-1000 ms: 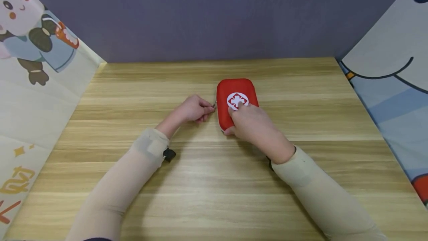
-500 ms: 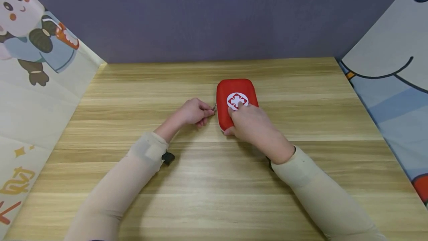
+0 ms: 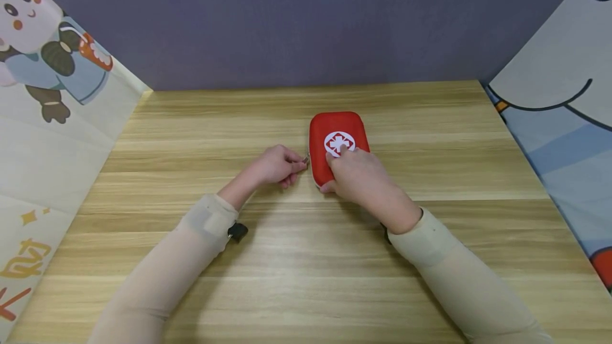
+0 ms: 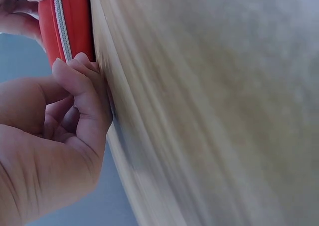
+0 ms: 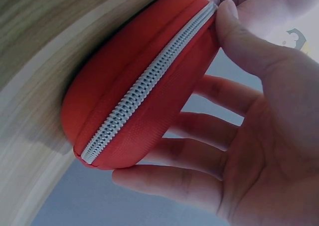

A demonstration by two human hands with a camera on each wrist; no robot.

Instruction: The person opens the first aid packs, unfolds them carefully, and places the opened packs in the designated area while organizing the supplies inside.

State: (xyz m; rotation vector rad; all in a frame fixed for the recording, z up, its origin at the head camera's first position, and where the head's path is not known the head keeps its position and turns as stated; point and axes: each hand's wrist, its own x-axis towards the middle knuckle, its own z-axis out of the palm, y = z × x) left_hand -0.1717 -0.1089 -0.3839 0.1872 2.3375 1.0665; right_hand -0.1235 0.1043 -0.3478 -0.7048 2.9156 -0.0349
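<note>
A red first-aid case [image 3: 337,121] with a white cross emblem lies on the wooden table. At its left side my left hand [image 3: 277,165] pinches the small metal zipper pull [image 3: 306,160] between thumb and forefinger. My right hand [image 3: 365,177] holds the case down from its near end, fingers over the top and thumb at the near left corner. The right wrist view shows the silvery zip [image 5: 134,96] running along the near edge with its teeth meshed. In the left wrist view, the fingers of my left hand [image 4: 75,116] hide the pull.
The wooden table [image 3: 287,280] spreads around the case. A dark blue-grey wall [image 3: 306,25] rises along its far edge. Cartoon-printed panels flank it on the left [image 3: 71,147] and right [image 3: 550,100].
My left hand has moved a short way toward me along the case's left side, with the zipper pull between its fingers. My right hand and the case stay in place.
</note>
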